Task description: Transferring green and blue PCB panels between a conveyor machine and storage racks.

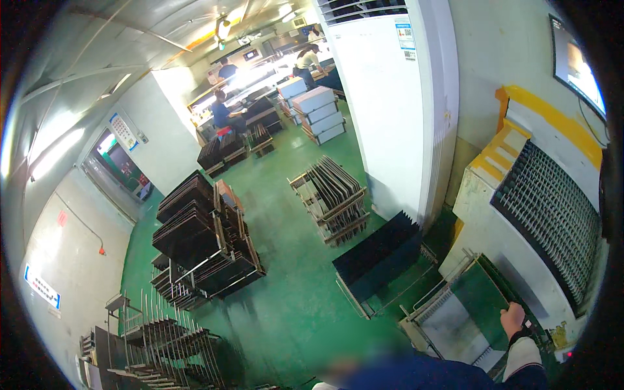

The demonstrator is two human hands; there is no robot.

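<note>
Right hand (512,320) on green panel (480,296)

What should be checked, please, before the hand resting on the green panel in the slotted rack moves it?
1. Right hand on the green panel's top edge: ok; whether it grips is unclear.
2. Left hand visible: not ok, out of view.
3. Panel seated in the slotted rack: cannot tell, its base is hidden.
4. Green floor beside the rack free of objects: ok.
5. Cart of dark panels standing apart from the rack: ok, a gap shows.
6. Conveyor rollers to the right bare: ok.
</note>
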